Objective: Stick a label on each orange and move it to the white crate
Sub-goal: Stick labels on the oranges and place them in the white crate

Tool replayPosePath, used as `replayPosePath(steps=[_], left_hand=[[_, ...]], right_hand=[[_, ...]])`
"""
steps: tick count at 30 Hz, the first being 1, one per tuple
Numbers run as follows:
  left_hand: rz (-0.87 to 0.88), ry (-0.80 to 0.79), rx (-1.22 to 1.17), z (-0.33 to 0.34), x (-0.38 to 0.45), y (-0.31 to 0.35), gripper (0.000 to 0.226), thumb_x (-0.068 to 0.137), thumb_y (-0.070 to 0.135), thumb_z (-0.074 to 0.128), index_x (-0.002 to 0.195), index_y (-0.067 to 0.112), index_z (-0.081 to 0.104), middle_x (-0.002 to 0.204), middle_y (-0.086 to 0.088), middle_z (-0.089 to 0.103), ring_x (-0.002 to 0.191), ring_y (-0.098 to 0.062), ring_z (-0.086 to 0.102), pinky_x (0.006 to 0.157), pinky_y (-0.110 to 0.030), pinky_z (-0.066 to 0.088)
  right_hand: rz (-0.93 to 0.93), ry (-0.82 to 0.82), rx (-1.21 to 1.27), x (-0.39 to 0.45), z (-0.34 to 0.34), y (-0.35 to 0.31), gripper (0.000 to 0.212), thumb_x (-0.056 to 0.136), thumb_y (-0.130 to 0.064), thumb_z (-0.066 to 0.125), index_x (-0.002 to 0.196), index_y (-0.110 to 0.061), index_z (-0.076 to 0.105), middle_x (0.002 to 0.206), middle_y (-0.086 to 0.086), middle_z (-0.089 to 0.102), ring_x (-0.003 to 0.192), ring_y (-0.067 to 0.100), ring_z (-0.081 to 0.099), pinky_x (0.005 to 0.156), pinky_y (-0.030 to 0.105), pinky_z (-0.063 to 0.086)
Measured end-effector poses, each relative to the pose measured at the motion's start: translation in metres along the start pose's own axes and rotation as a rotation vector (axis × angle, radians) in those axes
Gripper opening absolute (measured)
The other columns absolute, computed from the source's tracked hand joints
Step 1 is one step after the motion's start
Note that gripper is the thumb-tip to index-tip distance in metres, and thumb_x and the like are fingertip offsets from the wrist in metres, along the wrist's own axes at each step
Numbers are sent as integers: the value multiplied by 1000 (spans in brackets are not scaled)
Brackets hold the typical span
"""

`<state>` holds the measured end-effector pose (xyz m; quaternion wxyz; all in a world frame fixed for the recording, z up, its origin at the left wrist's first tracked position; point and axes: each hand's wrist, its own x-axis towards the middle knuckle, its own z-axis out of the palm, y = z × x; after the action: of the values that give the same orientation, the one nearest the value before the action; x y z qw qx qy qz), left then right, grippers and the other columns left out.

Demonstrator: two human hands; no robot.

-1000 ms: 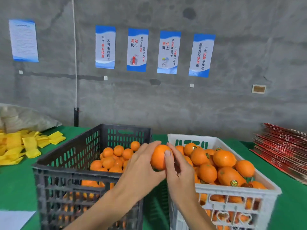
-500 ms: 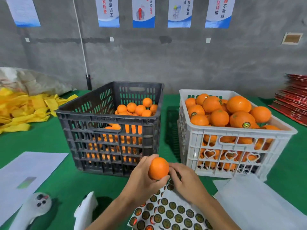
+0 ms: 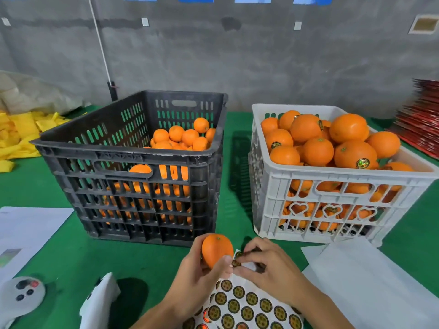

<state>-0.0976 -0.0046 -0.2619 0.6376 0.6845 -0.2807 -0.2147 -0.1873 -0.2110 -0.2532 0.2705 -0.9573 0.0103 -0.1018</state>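
Left hand (image 3: 192,279) curled around a round, smooth-skinned orange (image 3: 217,250), thumb across its near side, held above the green table covering (image 3: 71,252) just in front of the black slatted plastic crate (image 3: 133,167). Right hand (image 3: 268,264) just beside the fruit, fingers bent, thumb and forefinger pinching a small round dark-and-gold label (image 3: 236,263) at the upper edge of the white backing sheet of round stickers (image 3: 247,305); label close to the orange's lower right side, contact impossible to tell. Black crate partly filled with unlabelled oranges. To its right, apart from it, a white slatted plastic crate with heart cut-outs (image 3: 332,210), heaped above its rim with oranges, several showing round stickers. White paper sheets (image 3: 370,281) flat at near right. Yellow bags (image 3: 16,134) piled at far left.
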Motion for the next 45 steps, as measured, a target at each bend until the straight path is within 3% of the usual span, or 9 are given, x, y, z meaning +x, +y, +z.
replayPosePath(steps=[6, 12, 16, 23, 27, 29, 33, 38, 45], left_hand=[[22, 13, 74, 1, 1, -4, 51, 83, 75, 70, 124, 52, 50, 104, 6, 75, 89, -18, 77, 76, -22, 58], [4, -14, 136, 0, 2, -4, 50, 84, 78, 65, 124, 53, 48, 103, 8, 74, 88, -14, 76, 74, -20, 57], [-13, -80, 126, 0, 2, 0, 48, 88, 76, 62, 127, 54, 45, 112, 9, 73, 98, -14, 74, 84, -31, 60], [-44, -99, -37, -3, -5, 15, 52, 90, 72, 64, 132, 50, 44, 120, 6, 70, 110, -20, 71, 99, -42, 56], [36, -80, -184, 11, -3, 33, 64, 81, 57, 83, 133, 35, 53, 125, -2, 69, 116, -33, 68, 104, -47, 55], [164, -30, -180, 25, 5, 51, 56, 84, 36, 87, 130, 28, 57, 135, -1, 65, 127, -27, 64, 107, -39, 52], [266, 16, -30, 34, 42, 135, 66, 66, 81, 72, 124, 64, 45, 108, 34, 61, 101, 0, 70, 81, -19, 58], [431, 23, 160, 56, 102, 247, 60, 95, 50, 67, 145, 32, 37, 136, 10, 56, 99, -7, 73, 95, -34, 58], [403, 140, 519, 20, 161, 290, 49, 100, 53, 59, 140, 29, 47, 126, 0, 61, 93, -8, 68, 91, -35, 57]], right_hand=[[-37, -25, -3, 5, 0, -4, 35, 97, -53, 59, 107, -28, 80, 98, -18, 54, 95, 2, 51, 83, 24, 44], [148, 281, 198, 5, 8, -17, 21, 97, -33, 67, 81, -22, 76, 88, -14, 58, 82, 10, 60, 72, 29, 49], [74, 490, 225, 8, 15, -37, 15, 98, -33, 64, 96, -26, 78, 98, -20, 58, 94, 8, 63, 76, 17, 49], [1, 231, 324, -6, 8, -48, 34, 103, -39, 43, 134, -44, 57, 136, -29, 52, 131, 0, 49, 106, 21, 42], [-36, 245, -53, -11, -5, -76, 64, 90, -62, 50, 148, -62, 22, 149, -43, 27, 128, -29, 29, 109, 13, 30], [-95, 337, -206, -7, -33, -94, 62, 89, -66, 55, 146, -46, 39, 138, -30, 50, 116, -16, 51, 98, 9, 40], [-198, 628, -256, 14, -107, -103, 72, 82, -46, 76, 146, -24, 51, 138, -8, 62, 120, 9, 62, 94, 27, 55], [-23, 806, -434, 57, -211, -97, 79, 90, -40, 73, 154, -9, 39, 134, 9, 64, 115, 27, 63, 89, 38, 54], [382, 575, -709, 104, -293, -40, 62, 88, -60, 60, 135, -23, 45, 126, 2, 62, 118, 27, 56, 93, 40, 47]])
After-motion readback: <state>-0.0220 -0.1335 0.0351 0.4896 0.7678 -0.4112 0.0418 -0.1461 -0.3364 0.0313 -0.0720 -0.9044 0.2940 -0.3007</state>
